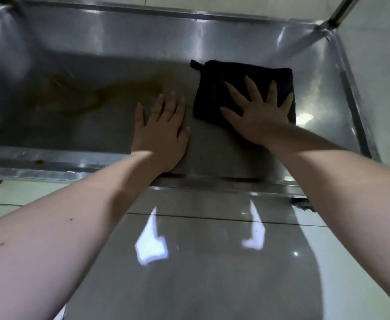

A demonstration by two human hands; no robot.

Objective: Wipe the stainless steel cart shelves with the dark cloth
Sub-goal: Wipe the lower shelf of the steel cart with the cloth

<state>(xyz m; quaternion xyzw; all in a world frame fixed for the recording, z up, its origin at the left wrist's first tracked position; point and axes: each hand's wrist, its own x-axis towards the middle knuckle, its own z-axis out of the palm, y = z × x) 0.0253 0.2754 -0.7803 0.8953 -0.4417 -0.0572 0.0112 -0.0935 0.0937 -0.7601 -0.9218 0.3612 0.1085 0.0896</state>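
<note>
A stainless steel cart shelf [97, 42] with raised walls fills the upper half of the head view. A folded dark cloth [214, 88] with a small loop at its far left corner lies flat on the shelf's right part. My right hand [256, 109] presses on the cloth with fingers spread and straight. My left hand [164, 130] rests flat on the bare shelf just left of the cloth, fingers straight, near the front rim. A brownish smear [92, 93] spreads over the shelf's left half.
The shelf's front rim [51, 167] carries a small brown spot at the left. A vertical cart post [341, 10] rises at the far right corner. Glossy floor tiles [201, 250] lie below the cart, with a caster [302, 202] at the front right.
</note>
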